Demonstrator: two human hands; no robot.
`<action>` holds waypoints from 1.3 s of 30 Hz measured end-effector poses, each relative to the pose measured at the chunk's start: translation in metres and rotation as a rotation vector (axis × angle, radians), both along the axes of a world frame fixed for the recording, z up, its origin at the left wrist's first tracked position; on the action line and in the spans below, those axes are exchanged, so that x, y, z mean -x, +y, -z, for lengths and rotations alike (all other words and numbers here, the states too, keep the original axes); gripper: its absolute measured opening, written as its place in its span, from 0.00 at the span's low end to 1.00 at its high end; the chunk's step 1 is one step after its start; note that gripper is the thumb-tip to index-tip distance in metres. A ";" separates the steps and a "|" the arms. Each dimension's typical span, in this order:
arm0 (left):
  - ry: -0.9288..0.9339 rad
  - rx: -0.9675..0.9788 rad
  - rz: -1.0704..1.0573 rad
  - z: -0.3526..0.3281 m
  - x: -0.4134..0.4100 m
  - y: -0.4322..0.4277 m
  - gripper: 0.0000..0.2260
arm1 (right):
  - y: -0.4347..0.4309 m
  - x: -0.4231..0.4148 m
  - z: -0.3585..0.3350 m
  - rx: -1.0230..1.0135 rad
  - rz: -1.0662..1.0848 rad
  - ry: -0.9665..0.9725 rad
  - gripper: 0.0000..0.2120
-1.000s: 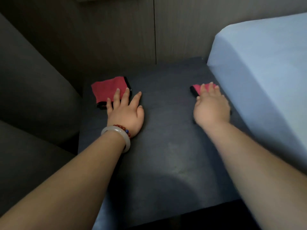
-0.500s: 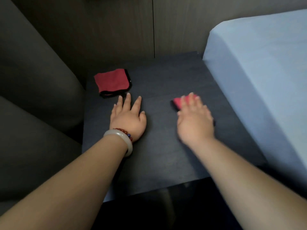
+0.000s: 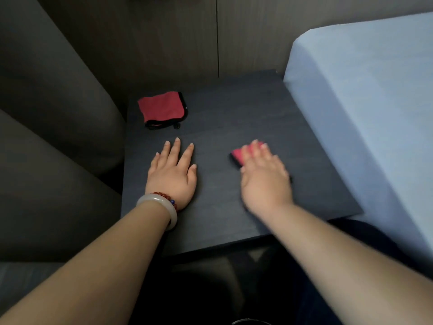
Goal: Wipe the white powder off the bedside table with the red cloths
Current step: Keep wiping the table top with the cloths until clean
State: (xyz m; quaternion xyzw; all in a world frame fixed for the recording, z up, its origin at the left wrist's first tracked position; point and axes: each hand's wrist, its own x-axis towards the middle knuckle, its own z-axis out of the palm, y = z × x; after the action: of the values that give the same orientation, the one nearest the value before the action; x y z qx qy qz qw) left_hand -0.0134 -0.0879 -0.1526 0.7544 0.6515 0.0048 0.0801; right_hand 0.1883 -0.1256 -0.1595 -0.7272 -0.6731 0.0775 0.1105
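**Meanwhile, one cloth under the palm, one lying loose**

Head view: on the dark bedside table (image 3: 234, 109), the right hand (image 3: 264, 179) lies flat, fingers spread, pressing a red cloth (image 3: 239, 154) near the table's middle. Left of it, the left hand (image 3: 172, 172) rests flat and empty. A second red cloth (image 3: 161, 109) sits at the table's far left corner.

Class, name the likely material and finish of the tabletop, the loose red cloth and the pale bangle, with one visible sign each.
Tabletop: probably dark wood or laminate, matt, with faint grain lines. Red cloth: soft woven fabric, black-edged, lying limp. Bangle: maybe jade or glass, smooth, milky and glossy.
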 end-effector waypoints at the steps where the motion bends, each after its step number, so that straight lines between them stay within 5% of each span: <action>1: -0.002 -0.005 -0.003 0.000 0.000 0.000 0.25 | -0.014 0.015 0.002 -0.008 -0.092 0.018 0.25; 4: -0.005 -0.004 -0.003 0.000 0.000 0.000 0.25 | -0.005 -0.004 -0.001 0.012 -0.166 -0.004 0.25; 10: 0.035 0.030 -0.008 -0.002 -0.003 0.003 0.25 | 0.055 -0.077 -0.006 0.066 0.288 -0.032 0.25; 17: 0.040 0.023 -0.005 -0.001 -0.004 0.006 0.25 | 0.011 0.011 -0.002 0.010 -0.139 0.030 0.25; 24: 0.045 0.036 0.002 -0.001 -0.004 0.006 0.25 | 0.050 -0.056 -0.003 0.061 0.266 -0.016 0.25; 31: 0.041 0.025 -0.002 -0.001 -0.004 0.008 0.25 | 0.011 0.020 -0.005 0.042 -0.155 0.033 0.25; 36: 0.054 0.026 -0.011 0.001 -0.006 0.007 0.25 | 0.050 -0.075 -0.007 0.107 0.189 -0.022 0.25; 39: 0.051 0.023 -0.032 0.001 -0.007 0.008 0.25 | 0.044 -0.049 -0.007 0.064 0.214 0.007 0.25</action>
State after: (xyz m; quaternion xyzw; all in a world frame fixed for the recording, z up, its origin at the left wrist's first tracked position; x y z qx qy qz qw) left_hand -0.0062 -0.0800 -0.1532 0.7430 0.6651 -0.0204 0.0721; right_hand 0.2376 -0.0819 -0.1520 -0.7978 -0.5883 0.0894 0.0973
